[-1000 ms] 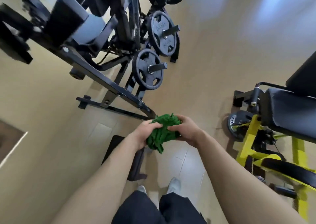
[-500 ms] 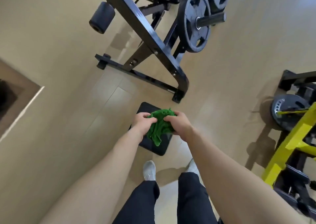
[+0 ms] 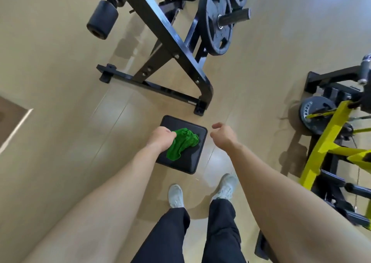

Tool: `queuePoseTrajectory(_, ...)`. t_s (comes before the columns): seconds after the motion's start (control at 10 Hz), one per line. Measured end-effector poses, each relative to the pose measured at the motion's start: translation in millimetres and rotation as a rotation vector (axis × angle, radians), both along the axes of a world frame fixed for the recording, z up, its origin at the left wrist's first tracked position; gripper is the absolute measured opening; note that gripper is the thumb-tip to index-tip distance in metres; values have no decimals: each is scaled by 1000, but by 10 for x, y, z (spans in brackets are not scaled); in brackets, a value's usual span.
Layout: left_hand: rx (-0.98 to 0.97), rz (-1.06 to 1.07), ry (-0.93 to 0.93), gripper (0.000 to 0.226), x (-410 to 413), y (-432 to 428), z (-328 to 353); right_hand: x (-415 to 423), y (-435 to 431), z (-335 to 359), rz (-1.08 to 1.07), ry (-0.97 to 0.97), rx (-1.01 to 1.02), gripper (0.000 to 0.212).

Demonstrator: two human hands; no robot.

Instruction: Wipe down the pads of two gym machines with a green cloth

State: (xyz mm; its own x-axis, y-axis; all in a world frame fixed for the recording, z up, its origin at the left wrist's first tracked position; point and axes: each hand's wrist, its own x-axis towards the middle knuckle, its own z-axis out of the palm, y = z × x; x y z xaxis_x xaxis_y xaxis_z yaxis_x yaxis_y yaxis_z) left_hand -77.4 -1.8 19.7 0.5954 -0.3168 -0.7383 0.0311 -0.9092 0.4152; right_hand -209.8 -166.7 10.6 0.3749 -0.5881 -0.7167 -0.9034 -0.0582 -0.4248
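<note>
A green cloth (image 3: 183, 143) was held bunched over a square black pad (image 3: 186, 162), clamped in the grip of the left hand (image 3: 161, 139), while the right hand (image 3: 222, 135) was seen just beside the pad, its grip loosely apart and empty.

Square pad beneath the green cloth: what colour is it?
The square pad is plain black, shown best in the head view.

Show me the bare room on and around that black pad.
Free: near edge and right side of the black pad, beside the green cloth; the floor to its left. Crowded: the black frame's foot at its far corner, the yellow machine further right.
</note>
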Motion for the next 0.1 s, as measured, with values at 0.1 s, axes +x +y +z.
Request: queuePoseTrajectory(0.1,-55,-84,-39,22,-12,-175,477,-70,-82,403,34,-45,-92,46)
